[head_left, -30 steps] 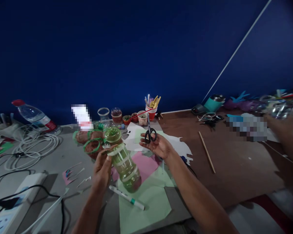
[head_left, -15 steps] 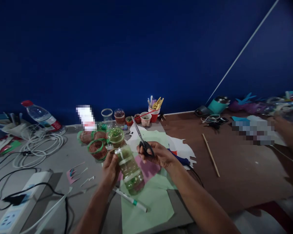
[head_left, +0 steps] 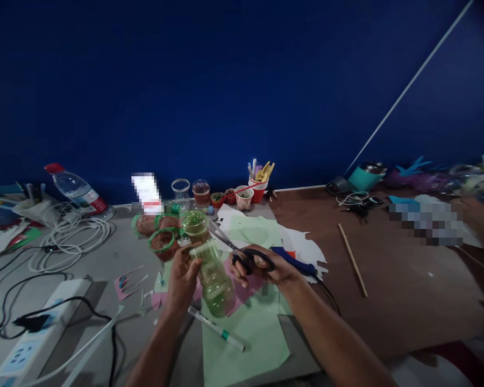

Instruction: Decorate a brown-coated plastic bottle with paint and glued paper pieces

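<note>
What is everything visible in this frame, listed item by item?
plastic bottle: one, clear greenish, held tilted above the papers
scissors: one pair, black handles, blades pointing toward the bottle's top
marker: one, white with green band, below the bottle
green paper: several sheets, pale green, table centre
water bottle: one, clear with red cap, far left by the wall
cables: one coil, white, left side of the table
wooden stick: one, tan, on the brown surface at right
red cup: one, holding pens, by the wall
left hand: grips the plastic bottle
right hand: fingers through the scissors' handles
</note>
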A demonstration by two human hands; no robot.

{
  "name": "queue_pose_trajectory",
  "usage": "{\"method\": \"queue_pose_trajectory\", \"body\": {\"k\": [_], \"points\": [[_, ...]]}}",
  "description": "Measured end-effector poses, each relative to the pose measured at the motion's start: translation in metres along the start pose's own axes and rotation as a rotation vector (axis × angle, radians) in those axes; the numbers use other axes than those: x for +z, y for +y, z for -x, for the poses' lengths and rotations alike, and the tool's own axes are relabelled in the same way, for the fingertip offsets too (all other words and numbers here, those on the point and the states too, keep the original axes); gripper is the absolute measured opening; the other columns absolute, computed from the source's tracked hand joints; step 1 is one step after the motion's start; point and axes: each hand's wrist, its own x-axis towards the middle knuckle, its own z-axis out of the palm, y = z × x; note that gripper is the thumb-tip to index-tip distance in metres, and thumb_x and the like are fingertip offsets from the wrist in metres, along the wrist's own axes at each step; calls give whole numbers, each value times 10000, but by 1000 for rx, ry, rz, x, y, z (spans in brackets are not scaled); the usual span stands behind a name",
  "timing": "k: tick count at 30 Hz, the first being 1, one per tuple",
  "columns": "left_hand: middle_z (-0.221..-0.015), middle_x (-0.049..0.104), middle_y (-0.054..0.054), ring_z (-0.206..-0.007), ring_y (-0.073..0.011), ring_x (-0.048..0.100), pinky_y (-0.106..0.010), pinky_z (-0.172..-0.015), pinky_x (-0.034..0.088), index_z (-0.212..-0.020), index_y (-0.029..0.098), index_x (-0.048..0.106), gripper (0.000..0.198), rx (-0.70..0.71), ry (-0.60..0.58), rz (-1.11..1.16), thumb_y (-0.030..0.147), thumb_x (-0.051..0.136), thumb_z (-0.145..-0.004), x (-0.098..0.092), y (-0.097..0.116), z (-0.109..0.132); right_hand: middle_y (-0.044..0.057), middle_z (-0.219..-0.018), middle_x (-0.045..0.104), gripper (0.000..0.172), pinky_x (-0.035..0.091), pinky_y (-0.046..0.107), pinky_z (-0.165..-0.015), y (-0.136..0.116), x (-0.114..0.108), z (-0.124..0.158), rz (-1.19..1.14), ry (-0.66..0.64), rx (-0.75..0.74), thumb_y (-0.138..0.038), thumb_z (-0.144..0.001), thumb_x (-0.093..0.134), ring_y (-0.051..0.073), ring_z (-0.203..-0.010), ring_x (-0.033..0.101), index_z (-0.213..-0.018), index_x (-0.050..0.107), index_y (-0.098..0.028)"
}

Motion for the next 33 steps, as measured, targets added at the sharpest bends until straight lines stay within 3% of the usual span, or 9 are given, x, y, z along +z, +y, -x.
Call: {"method": "queue_pose_trajectory", "body": {"k": [6, 11, 17, 22, 27, 33], "points": [[-1038, 675, -66, -970, -222, 627, -312, -835, 477, -1022, 209, 590, 425, 181, 137, -75, 450, 729, -700, -9, 9, 1, -13, -566, 543, 431, 361, 225, -526, -1, 3, -3, 260, -108, 237, -547, -752, 654, 95, -508, 484, -662, 533, -143], [-1067, 632, -58, -947, -189, 605, -269, -827, 463, -1023, 211, 586, 421, 321, 214, -23, 438, 740, -703, -15, 9, -3, -17, -599, 558, 364, 405, 231, -524, 13, 0, -7, 170, -32, 290, -478, -719, 678, 99, -488, 512, -662, 522, -154], [-1107, 606, -63, -1101, -212, 546, -304, -941, 413, -1026, 219, 571, 444, 345, 269, -7, 427, 763, -683, -22, 3, -6, 4, -575, 579, 300, 409, 233, -496, 24, -1, -10, 70, 20, 312, -397, -708, 677, 119, -490, 552, -661, 534, -137], [-1130, 600, -63, -1062, -207, 563, -309, -914, 432, -1025, 225, 560, 446, 307, 255, -28, 417, 767, -679, -19, 5, -4, -13, -609, 535, 322, 403, 232, -471, 33, 0, -12, -94, 77, 242, -384, -688, 696, 119, -469, 569, -612, 497, -143], [-1100, 615, -60, -989, -196, 589, -299, -851, 458, -1015, 223, 545, 420, 251, 277, -67, 408, 751, -699, -13, 5, 1, -4, -603, 548, 286, 415, 243, -482, 36, 2, -14, -112, 133, 243, -341, -679, 685, 117, -452, 557, -602, 492, -144], [-1153, 598, -76, -1062, -204, 567, -327, -917, 429, -1084, 212, 548, 382, 289, 251, -159, 374, 689, -768, -16, -7, 2, -22, -581, 525, 342, 358, 211, -441, 37, 4, -14, -99, 187, 237, -370, -666, 721, 85, -447, 511, -596, 464, -154]]}}
